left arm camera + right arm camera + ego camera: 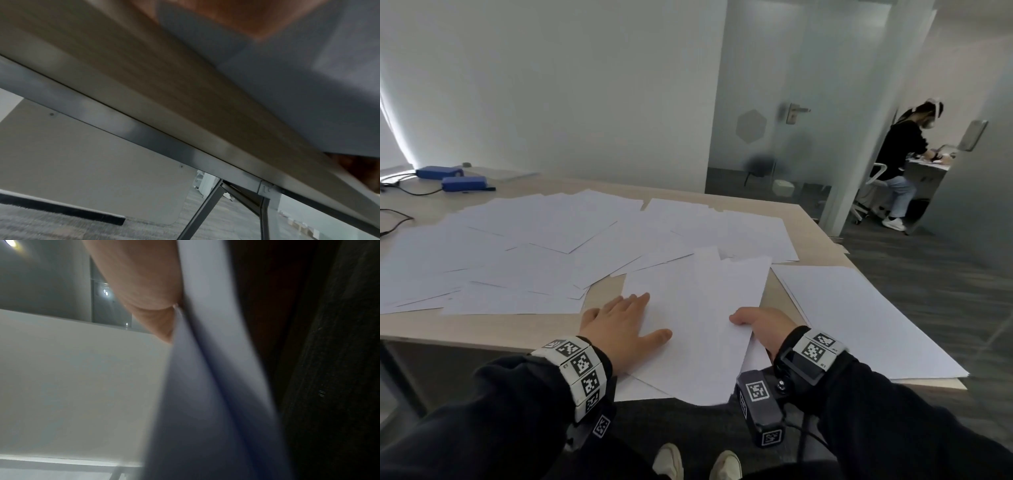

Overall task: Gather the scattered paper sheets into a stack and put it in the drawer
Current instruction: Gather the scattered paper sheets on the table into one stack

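Gathering is under way; stacking has barely begun and no drawer shows in any view.

On the table's [482, 334] far left lie two blue boxes [452, 177] with cables. From there to mid-table the loose sheets [517, 246] lie spread and overlapping. At the near edge the left hand [619, 329] lies flat, fingers straight, pressing the left margin of the small bundle [698, 325], which overhangs the edge. The right hand [763, 327] pinches the bundle's right margin, thumb on top. Further right a separate pile [859, 308] lies squared near the table corner.

Judged next move: draw the far sheets in under the flat hand without fanning the bundle, then merge with the right pile.

The head view alone shows the layout. The left wrist view shows only the table's underside and frame. The right wrist view shows a finger [144, 288] against the paper's edge, confirming that grip.
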Demonstrator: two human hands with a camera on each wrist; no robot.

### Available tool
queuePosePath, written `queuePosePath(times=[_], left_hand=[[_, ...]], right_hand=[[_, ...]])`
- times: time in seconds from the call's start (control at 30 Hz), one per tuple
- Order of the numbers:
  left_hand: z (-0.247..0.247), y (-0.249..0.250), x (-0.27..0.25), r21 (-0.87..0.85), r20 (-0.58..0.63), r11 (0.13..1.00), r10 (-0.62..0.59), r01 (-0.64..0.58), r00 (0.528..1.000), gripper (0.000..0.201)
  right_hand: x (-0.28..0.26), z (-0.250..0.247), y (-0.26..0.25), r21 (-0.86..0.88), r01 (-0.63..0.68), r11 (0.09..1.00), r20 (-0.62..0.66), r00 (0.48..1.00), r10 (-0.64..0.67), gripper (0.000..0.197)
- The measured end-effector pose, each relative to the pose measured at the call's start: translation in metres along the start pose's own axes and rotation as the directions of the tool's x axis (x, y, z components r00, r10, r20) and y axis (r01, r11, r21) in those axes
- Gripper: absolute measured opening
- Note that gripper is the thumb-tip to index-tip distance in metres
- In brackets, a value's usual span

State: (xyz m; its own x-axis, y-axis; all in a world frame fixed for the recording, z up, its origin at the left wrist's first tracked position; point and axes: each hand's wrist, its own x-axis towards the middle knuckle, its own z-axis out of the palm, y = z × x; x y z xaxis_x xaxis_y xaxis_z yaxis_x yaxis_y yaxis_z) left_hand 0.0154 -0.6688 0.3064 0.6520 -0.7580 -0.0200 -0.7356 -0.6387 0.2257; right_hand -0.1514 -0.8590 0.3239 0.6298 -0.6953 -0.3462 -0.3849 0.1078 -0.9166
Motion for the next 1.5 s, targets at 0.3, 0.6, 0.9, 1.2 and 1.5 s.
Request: queuePosePath(times=[0.3,0.6,0.9,1.2,1.5], left_hand=[[-0.009,0.008,-0.009,-0.186,-0.015,0.980,0.067,-0.068,0.998,0.068],[-0.019,0.006,0.018,-0.643,-0.031,0.761,-0.137,0.085,0.990,0.072],[-0.053,0.014,0.048,-0.938,-0.056,0.346,-0.107,-0.015,0.993,0.036],[-0.081,0.040,0.050,-0.944,-0.288,0.183,-0.045,-0.275,0.957,0.027],[-0.077,0.053,0.043,-0.926,-0.342,0.177,-0.023,-0.333,0.939,0.040]], right_hand=[[-0.009,-0.008,0.001,-0.106,0.044,0.993,-0.031,0.998,-0.048,0.020],[-0.031,-0.028,-0.012,-0.024,0.365,0.931,-0.161,0.918,-0.364,0.020],[-0.033,-0.028,-0.025,0.129,0.503,0.855,-0.167,0.861,-0.481,0.015],[-0.026,-0.035,-0.060,0.124,0.584,0.802,-0.288,0.795,-0.535,0.014],[-0.023,-0.024,-0.059,0.179,0.631,0.755,-0.307,0.765,-0.567,0.033]])
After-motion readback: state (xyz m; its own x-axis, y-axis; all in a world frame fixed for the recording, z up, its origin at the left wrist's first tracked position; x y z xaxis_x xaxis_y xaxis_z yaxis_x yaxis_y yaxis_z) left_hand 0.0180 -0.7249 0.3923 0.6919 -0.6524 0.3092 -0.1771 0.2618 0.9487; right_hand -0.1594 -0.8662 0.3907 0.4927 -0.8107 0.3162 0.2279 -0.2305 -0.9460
